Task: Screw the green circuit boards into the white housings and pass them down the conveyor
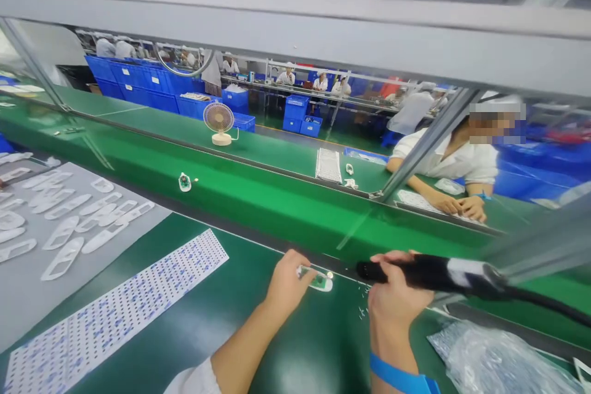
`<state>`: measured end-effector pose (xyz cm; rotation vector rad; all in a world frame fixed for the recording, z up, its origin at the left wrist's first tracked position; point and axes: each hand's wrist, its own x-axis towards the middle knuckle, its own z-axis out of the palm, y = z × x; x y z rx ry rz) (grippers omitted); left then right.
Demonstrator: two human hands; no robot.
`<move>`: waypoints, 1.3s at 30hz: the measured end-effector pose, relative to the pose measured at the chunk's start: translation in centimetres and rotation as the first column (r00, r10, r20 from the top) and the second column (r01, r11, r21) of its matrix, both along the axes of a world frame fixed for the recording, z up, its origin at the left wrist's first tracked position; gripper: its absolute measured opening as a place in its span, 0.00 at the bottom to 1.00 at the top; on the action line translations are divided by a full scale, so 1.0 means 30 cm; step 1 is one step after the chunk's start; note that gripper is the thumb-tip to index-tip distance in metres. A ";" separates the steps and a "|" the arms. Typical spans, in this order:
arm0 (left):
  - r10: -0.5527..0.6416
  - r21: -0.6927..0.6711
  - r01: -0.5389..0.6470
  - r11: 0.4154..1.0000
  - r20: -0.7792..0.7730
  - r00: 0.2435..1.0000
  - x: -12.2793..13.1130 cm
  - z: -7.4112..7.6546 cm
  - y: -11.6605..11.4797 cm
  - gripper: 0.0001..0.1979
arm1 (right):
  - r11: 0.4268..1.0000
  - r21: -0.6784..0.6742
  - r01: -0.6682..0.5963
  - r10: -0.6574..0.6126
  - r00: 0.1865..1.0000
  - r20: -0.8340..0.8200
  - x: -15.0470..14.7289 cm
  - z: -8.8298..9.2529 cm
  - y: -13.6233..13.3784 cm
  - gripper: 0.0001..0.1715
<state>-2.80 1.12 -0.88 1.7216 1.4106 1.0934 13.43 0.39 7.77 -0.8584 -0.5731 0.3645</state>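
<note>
Low in the frame, on the green desk (314, 345), a dotted label sheet (115, 314) lies lower left and a plastic bag (498, 357) lower right. Between them the left hand (287, 286) has its grip pinched on a small white casing (317, 280) with a green board, resting at the desk's far edge near centre. Just right of it the right hand (396, 298) has its grip clenched round a black power screwdriver (429, 272), held level, tip near the casing but apart. Beyond, white shells (62, 258) lie on a grey mat (28, 295) at left, a small fan (219, 123) stands across the green belt (277, 197), and a co-worker's hands (462, 204) rest at right.
</note>
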 end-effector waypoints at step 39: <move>-0.312 0.011 0.340 0.941 -0.371 0.875 -0.007 0.021 -0.010 0.05 | 0.909 -0.320 -0.267 0.353 0.902 0.251 -0.100 -0.056 0.014 0.22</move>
